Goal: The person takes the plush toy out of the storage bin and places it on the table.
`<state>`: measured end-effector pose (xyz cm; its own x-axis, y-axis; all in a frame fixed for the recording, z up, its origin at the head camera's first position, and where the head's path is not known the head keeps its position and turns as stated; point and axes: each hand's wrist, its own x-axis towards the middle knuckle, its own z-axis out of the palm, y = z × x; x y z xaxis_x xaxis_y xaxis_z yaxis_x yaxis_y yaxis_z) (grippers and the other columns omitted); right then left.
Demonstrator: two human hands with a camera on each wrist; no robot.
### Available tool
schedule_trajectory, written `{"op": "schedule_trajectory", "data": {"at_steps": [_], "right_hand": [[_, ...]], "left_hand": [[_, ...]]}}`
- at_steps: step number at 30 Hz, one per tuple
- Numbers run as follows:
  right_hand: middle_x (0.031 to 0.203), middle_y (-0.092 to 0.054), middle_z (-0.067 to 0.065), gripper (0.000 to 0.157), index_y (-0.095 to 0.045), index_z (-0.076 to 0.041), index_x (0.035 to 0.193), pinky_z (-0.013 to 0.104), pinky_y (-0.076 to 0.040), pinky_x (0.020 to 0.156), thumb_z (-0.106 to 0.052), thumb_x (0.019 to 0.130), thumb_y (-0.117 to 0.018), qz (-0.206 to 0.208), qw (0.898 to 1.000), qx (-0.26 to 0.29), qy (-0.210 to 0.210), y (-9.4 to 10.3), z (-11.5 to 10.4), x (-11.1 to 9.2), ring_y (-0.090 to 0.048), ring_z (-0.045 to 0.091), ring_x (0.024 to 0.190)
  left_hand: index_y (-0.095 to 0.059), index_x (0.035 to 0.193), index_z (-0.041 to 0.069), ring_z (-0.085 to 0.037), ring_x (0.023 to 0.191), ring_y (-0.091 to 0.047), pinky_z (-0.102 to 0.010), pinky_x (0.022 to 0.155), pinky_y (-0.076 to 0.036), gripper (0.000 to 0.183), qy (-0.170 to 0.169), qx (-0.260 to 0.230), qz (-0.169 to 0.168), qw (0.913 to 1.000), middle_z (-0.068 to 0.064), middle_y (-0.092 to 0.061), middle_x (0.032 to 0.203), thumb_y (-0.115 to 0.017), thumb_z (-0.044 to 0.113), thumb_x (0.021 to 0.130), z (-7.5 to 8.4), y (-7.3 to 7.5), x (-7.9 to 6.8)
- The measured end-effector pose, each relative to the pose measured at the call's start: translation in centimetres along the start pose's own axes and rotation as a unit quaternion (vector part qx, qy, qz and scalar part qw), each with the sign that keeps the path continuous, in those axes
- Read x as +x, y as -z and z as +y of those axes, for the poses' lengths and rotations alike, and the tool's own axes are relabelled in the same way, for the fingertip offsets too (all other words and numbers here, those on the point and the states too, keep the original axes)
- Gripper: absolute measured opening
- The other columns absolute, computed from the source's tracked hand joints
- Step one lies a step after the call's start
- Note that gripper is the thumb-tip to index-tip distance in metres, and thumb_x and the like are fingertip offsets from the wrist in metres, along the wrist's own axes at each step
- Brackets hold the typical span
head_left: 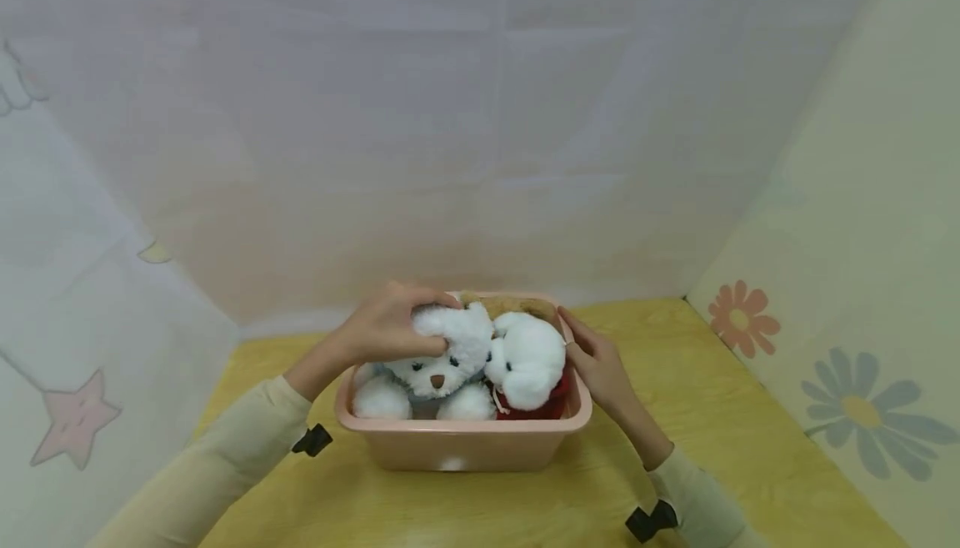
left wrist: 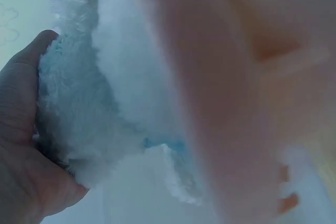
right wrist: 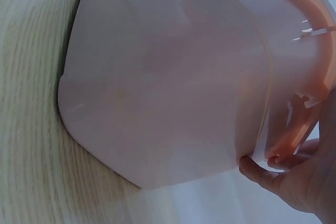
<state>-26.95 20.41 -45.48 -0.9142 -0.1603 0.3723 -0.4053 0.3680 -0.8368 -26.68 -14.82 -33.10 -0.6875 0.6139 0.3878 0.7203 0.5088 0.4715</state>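
Note:
A pink plastic basin (head_left: 450, 449) holds plush toys in the head view. My left hand (head_left: 386, 327) grips the head of a white plush bear (head_left: 467, 333) from its left side, thumb in front and fingers behind. The left wrist view shows the bear's fluffy fur (left wrist: 79, 98) between thumb and fingers. Beside it leans a white plush toy in red clothing (head_left: 534, 356), its head turned towards the bear. My right hand (head_left: 607, 373) holds the basin's right rim; in the right wrist view, its fingers (right wrist: 257, 174) curl at the rim.
Something tan and furry (head_left: 517, 306) shows behind the toys at the basin's back. The basin stands on a yellow wood-grain table (head_left: 675, 348). A pale cloth wall (head_left: 480, 156) rises behind, with side walls left and right.

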Motion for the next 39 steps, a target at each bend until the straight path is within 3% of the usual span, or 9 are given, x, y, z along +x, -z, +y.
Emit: {"op": "schedule_trajectory", "data": {"at_steps": [5, 8, 13, 16, 23, 28, 31, 35, 39], "right_hand": [[0.152, -0.048, 0.008, 0.049, -0.047, -0.017, 0.154, 0.027, -0.047, 0.090, -0.014, 0.106, -0.050, -0.006, 1.000, -0.002, -0.006, -0.6, 0.2, 0.3, -0.054, 0.025, 0.126], [0.154, -0.045, 0.007, 0.050, -0.045, -0.017, 0.155, 0.023, -0.044, 0.095, -0.013, 0.105, -0.049, -0.013, 1.000, 0.010, -0.014, -0.3, 0.3, 0.2, -0.047, 0.025, 0.135], [0.156, -0.042, 0.008, 0.051, -0.044, -0.018, 0.156, 0.026, -0.046, 0.095, -0.012, 0.106, -0.047, -0.024, 0.999, 0.021, -0.024, 0.5, 0.4, 0.0, -0.043, 0.029, 0.139], [0.157, -0.041, 0.009, 0.049, -0.043, -0.018, 0.156, 0.029, -0.046, 0.097, -0.016, 0.108, -0.047, -0.030, 0.999, 0.018, -0.020, 0.7, 0.5, 0.1, -0.041, 0.029, 0.140], [0.159, -0.038, 0.009, 0.047, -0.039, -0.014, 0.158, 0.019, -0.038, 0.101, -0.024, 0.112, -0.043, -0.052, 0.998, 0.023, -0.005, 2.0, 1.0, 0.4, -0.034, 0.030, 0.144], [0.159, -0.038, 0.007, 0.049, -0.039, -0.014, 0.158, 0.043, -0.034, 0.111, -0.030, 0.111, -0.044, -0.048, 0.999, 0.016, -0.004, 2.4, 0.4, 1.2, -0.030, 0.029, 0.146], [0.159, -0.038, 0.007, 0.050, -0.040, -0.014, 0.158, 0.053, -0.033, 0.110, -0.031, 0.111, -0.045, -0.042, 0.999, 0.016, -0.001, 2.0, 0.0, 1.6, -0.031, 0.029, 0.146], [0.158, -0.039, 0.007, 0.049, -0.041, -0.014, 0.157, 0.041, -0.041, 0.104, -0.029, 0.111, -0.045, -0.036, 0.999, 0.016, -0.004, 1.4, -0.1, 1.6, -0.036, 0.027, 0.143], [0.157, -0.041, 0.007, 0.048, -0.043, -0.015, 0.156, 0.027, -0.043, 0.094, -0.029, 0.111, -0.046, -0.021, 1.000, 0.011, -0.013, 0.9, -0.2, 1.3, -0.041, 0.026, 0.139]], "left_hand": [[-0.072, 0.123, 0.020, -0.007, 0.060, -0.056, -0.030, 0.056, -0.048, 0.042, -0.010, -0.022, -0.049, 0.9985, 0.014, -0.070, 0.101, -0.076, 0.022, 0.082, -0.2, 0.4, 0.5], [-0.072, 0.124, 0.020, -0.007, 0.067, -0.060, -0.032, 0.063, -0.051, 0.042, -0.019, -0.046, -0.068, 0.9965, 0.012, -0.070, 0.108, -0.076, 0.019, 0.082, -0.7, 0.8, 0.5], [-0.071, 0.126, 0.018, -0.008, 0.087, -0.068, -0.034, 0.075, -0.056, 0.045, -0.034, -0.086, -0.083, 0.9922, 0.010, -0.070, 0.115, -0.076, 0.014, 0.082, -1.6, 1.4, 0.2], [-0.070, 0.127, 0.019, -0.010, 0.091, -0.069, -0.035, 0.076, -0.057, 0.046, -0.043, -0.103, -0.077, 0.9908, 0.008, -0.071, 0.115, -0.077, 0.012, 0.082, -2.0, 1.8, -0.2], [-0.072, 0.124, 0.019, -0.016, 0.094, -0.070, -0.037, 0.072, -0.059, 0.045, -0.043, -0.135, -0.029, 0.9894, 0.006, -0.072, 0.115, -0.080, 0.007, 0.081, -2.2, 2.7, -1.1], [-0.072, 0.122, 0.016, -0.019, 0.093, -0.069, -0.038, 0.070, -0.059, 0.041, -0.051, -0.145, -0.015, 0.9881, 0.003, -0.072, 0.114, -0.080, 0.008, 0.083, -1.8, 3.9, -0.2], [-0.072, 0.122, 0.014, -0.017, 0.095, -0.069, -0.037, 0.073, -0.059, 0.038, -0.065, -0.124, -0.021, 0.9899, 0.003, -0.072, 0.114, -0.079, 0.010, 0.085, -1.5, 4.6, 0.8], [-0.071, 0.123, 0.016, -0.013, 0.096, -0.069, -0.036, 0.077, -0.057, 0.037, -0.076, -0.083, -0.045, 0.9926, 0.005, -0.072, 0.115, -0.078, 0.017, 0.087, -0.9, 5.2, 2.0], [-0.071, 0.124, 0.020, -0.009, 0.092, -0.069, -0.036, 0.076, -0.056, 0.038, -0.063, -0.062, -0.073, 0.9934, 0.009, -0.072, 0.114, -0.078, 0.022, 0.086, -0.2, 5.3, 3.2]]}}
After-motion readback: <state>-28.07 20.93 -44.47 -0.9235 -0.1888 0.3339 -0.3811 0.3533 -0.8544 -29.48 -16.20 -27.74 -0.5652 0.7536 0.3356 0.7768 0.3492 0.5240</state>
